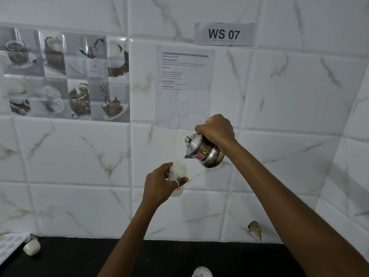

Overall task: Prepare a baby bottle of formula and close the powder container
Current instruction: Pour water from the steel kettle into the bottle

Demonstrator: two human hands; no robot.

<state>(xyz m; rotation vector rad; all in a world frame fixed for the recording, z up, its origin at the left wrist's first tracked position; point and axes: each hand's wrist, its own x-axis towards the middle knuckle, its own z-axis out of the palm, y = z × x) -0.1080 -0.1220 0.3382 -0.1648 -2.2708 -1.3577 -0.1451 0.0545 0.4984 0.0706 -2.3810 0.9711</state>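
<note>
1 uncapped baby bottle (178, 168) is held upright in mid-air, centre of view, by the L hand (159, 186), fingers and thumb wrapped round its body. 1 steel kettle (203, 151) is gripped by the R hand (216, 129) and tipped left, spout just over the bottle mouth w/ a thin water stream seen between them. On the black counter (139, 256) are seen 1 small white pot (32, 246) beside 1 white tray (10, 244) at far left and 1 clear dome (202, 272) at the near edge.

White marble-veined wall tiles (75, 156) back a black worktop (79, 256). A "WS 07" label (224, 34), printed paper sheet (184, 86) and coffee-themed picture tiles (63, 74) hang above.
</note>
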